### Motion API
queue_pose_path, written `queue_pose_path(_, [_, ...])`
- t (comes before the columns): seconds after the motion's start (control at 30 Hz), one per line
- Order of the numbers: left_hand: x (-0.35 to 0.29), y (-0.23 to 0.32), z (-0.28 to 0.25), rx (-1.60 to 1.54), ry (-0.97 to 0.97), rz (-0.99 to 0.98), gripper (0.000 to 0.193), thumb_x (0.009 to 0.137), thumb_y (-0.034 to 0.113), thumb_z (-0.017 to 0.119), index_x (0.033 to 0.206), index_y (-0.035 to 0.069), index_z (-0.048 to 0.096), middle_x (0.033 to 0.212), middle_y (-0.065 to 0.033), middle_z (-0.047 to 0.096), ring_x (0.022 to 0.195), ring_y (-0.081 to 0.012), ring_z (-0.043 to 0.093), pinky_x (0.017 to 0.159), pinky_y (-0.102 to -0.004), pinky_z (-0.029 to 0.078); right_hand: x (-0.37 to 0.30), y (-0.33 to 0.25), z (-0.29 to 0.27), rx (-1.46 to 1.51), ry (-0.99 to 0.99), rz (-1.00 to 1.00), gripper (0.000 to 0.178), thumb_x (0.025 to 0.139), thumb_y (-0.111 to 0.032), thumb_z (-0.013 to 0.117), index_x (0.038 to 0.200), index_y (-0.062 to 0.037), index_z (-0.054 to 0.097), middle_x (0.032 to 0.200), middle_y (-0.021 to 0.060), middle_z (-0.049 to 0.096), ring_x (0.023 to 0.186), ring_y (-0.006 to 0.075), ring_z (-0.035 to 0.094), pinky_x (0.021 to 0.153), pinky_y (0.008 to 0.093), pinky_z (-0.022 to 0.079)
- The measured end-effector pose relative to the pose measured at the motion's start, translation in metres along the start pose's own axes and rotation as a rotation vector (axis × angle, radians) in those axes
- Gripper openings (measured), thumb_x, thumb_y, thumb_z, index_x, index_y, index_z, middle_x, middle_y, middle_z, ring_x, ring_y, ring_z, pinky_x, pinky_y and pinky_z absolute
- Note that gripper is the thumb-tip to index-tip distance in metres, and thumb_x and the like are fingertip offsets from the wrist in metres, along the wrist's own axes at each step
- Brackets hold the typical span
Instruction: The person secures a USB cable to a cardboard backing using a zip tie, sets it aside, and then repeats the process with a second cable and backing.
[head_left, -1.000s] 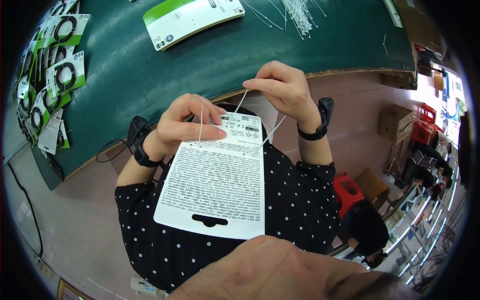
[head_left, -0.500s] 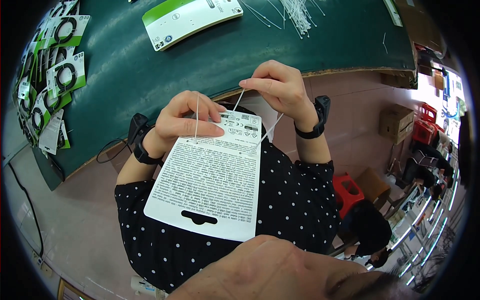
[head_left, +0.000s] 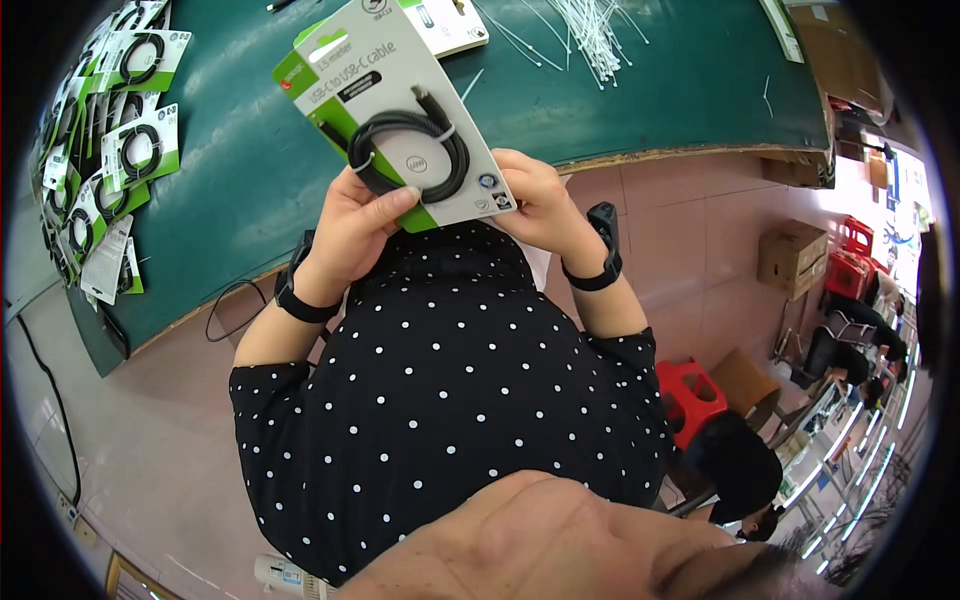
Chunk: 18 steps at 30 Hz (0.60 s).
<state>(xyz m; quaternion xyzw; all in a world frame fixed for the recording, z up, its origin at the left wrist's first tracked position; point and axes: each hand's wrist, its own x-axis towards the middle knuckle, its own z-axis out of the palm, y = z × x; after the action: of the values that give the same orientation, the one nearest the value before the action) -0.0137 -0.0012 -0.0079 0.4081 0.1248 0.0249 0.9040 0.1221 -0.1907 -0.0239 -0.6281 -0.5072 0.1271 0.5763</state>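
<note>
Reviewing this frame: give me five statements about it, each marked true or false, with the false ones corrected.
1. The left hand and the right hand both hold the card. True.
2. The coiled cable on the card is white. False: it is black.
3. Loose white ties lie on the green table. True.
4. The carded-cable pile lies right of the hands. False: it lies left.
5. Each wrist wears a dark band. True.

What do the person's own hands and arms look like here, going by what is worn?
The left hand and right hand are without gloves. Each wrist has a black strap with a chunky black module. The sleeves are short, black with white dots.
</note>
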Motion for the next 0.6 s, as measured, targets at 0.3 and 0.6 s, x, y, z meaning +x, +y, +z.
queue_pose_path(0.3, [0.006,0.012,0.014,-0.087,0.183,-0.137,0.029,0.09,0.004,0.065,0.118,0.002,0.057,0.113,-0.0102,0.065,0.099,-0.0195,0.066,0.088,-0.0346,0.055,-0.007,-0.003,0.002,0.019,0.124,0.192,0.022,0.075,0.005,0.07,0.096,0.0005,0.067,0.093,0.0097,0.064,0.077,0.0178,0.06,0.063,0.0279,0.048])
queue_pose_path(0.6, [0.005,0.001,0.021,0.376,0.125,0.151,0.027,0.086,0.002,0.07,0.111,-0.001,0.061,0.104,-0.009,0.068,0.093,-0.0131,0.064,0.081,-0.0289,0.056,0.034,-0.049,-0.005,-0.461,0.163,-0.195,0.02,0.072,0.001,0.075,0.089,-0.003,0.067,0.082,0.0077,0.061,0.071,0.0216,0.059,0.06,0.0299,0.048])
